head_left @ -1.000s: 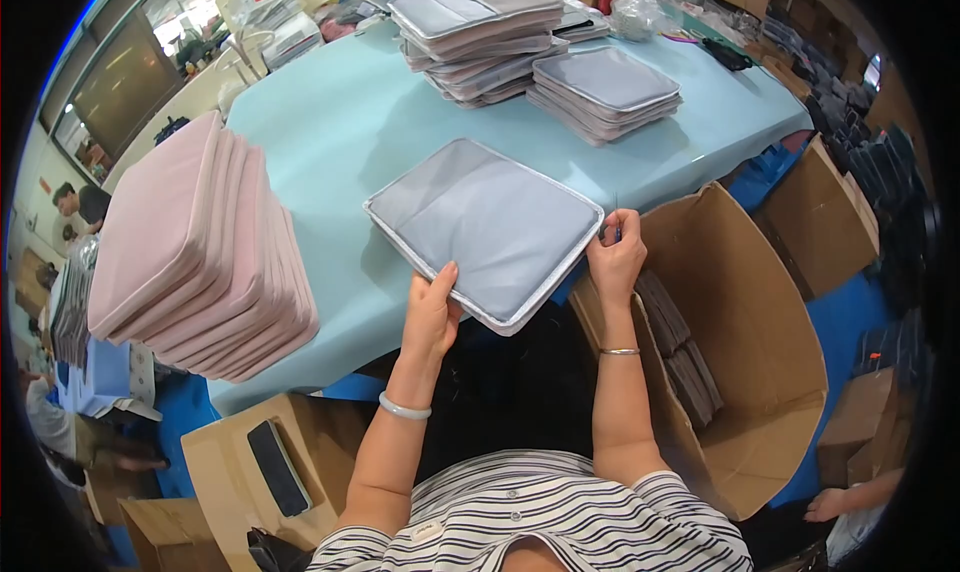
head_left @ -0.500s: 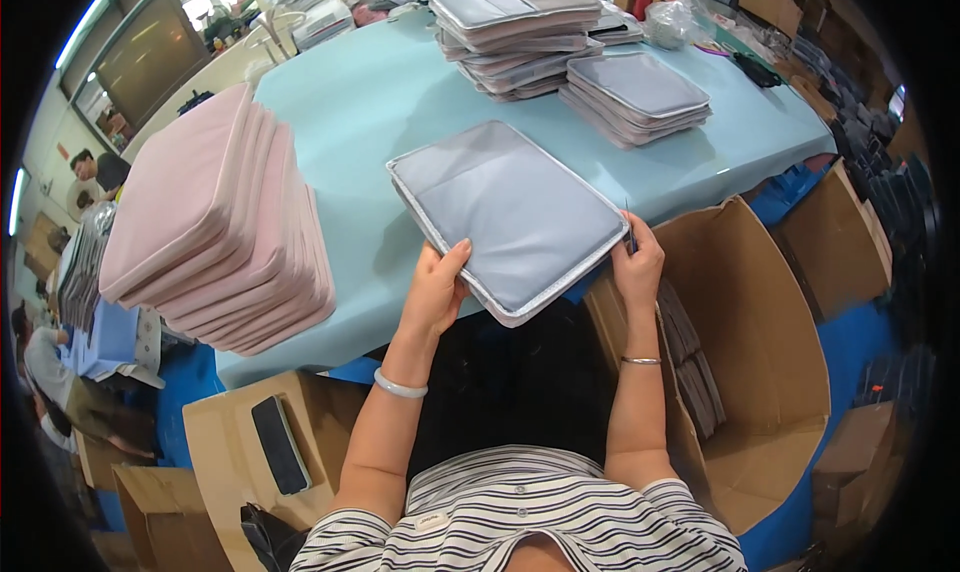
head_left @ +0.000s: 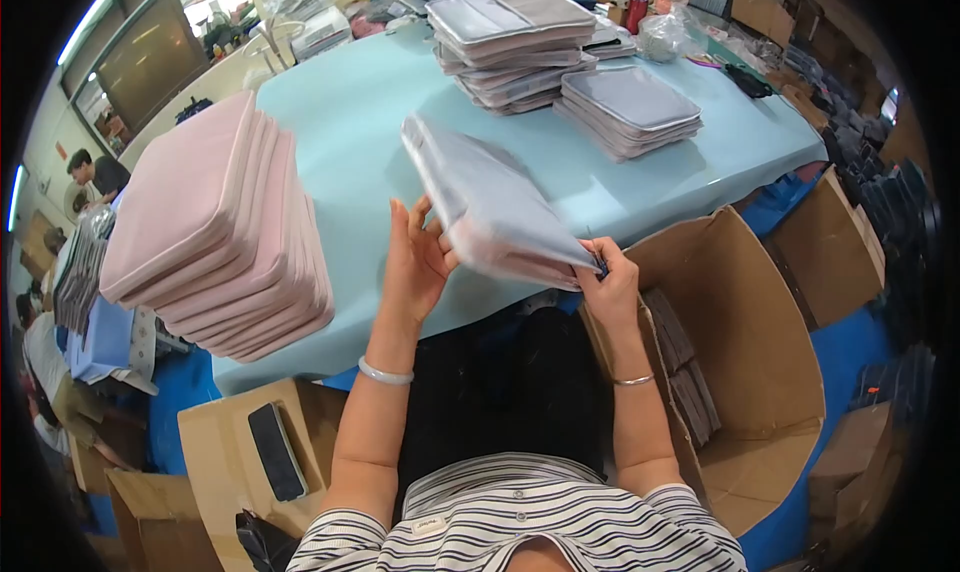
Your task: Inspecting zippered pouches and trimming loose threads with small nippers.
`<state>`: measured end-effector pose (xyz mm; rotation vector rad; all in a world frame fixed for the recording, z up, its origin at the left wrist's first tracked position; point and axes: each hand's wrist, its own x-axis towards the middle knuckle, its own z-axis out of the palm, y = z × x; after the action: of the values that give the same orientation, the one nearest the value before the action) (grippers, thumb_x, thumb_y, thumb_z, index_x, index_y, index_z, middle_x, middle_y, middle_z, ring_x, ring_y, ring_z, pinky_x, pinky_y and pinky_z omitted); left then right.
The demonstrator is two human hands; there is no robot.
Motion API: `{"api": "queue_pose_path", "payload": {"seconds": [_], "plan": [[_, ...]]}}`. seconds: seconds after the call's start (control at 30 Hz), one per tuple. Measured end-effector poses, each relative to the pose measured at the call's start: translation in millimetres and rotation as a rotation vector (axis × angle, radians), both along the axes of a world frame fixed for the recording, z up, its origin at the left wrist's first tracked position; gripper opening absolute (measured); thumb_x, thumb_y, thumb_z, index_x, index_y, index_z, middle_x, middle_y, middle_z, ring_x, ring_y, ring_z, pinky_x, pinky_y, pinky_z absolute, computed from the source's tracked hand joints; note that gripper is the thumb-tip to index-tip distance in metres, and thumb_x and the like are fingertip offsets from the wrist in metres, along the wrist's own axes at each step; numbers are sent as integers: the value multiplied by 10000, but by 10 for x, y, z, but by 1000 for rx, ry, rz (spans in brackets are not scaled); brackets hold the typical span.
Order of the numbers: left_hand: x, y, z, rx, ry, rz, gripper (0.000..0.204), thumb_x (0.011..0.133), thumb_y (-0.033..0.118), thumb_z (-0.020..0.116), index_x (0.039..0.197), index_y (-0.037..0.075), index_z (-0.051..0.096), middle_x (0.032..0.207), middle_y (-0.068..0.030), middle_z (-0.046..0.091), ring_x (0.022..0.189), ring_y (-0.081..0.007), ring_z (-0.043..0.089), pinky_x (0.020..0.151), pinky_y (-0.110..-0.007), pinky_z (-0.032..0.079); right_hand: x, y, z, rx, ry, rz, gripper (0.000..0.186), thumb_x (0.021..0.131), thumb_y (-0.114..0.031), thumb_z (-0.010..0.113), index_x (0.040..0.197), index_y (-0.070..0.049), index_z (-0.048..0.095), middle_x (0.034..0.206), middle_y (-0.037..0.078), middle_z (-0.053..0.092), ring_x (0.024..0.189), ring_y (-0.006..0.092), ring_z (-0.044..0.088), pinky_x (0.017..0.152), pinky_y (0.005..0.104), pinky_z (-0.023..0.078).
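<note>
Grey-blue, flat rectangular fabric pouch (head_left: 505, 197) is tilted in the air over the near side of the table, its lower right corner pinched between the thumb and fingers of your right hand (head_left: 610, 280). That grip also holds a small dark object (head_left: 601, 267), too small to identify. Your left hand (head_left: 416, 267) has its fingers loosely spread at the pouch's left edge; whether they touch it, you cannot tell. Beneath lies the table covered in pale blue (head_left: 350, 102). To your left rises a stack of pink, padded rectangular pouches (head_left: 190, 207); beyond, a tall grey-and-pink stack (head_left: 510, 57) stands beside a lower grey-topped one (head_left: 632, 102). At your right sits an open brown cardboard box (head_left: 770, 372).
</note>
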<state>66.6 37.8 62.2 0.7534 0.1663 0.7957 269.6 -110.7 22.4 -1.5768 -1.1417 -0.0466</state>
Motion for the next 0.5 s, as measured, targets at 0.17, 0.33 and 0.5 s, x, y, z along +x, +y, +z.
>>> {"api": "queue_pose_path", "payload": {"seconds": [0.17,0.33,0.5], "plan": [[389,-562,-207,652,376,135,764,856,228,649,1449,56,199,1475,-147,284,1382,-315,257,1030,-459,362,-374,155,75,177,343,8,139,827,-89,581,910,22,586,718,106,605,685,109,549,647,299,475],[583,-675,-228,1074,471,517,580,871,123,605,1381,9,354,1409,-216,374,1342,-332,333,1031,-432,362,-627,199,103,252,463,63,233,814,-113,644,974,49,593,791,116,644,722,163,615,671,305,487],[511,-443,-23,748,507,505,365,991,254,437,1177,-45,534,1006,-182,621,671,-204,663,576,-311,564,-484,109,161,287,641,27,232,818,-154,712,921,25,607,764,50,629,610,83,556,562,237,439]]}}
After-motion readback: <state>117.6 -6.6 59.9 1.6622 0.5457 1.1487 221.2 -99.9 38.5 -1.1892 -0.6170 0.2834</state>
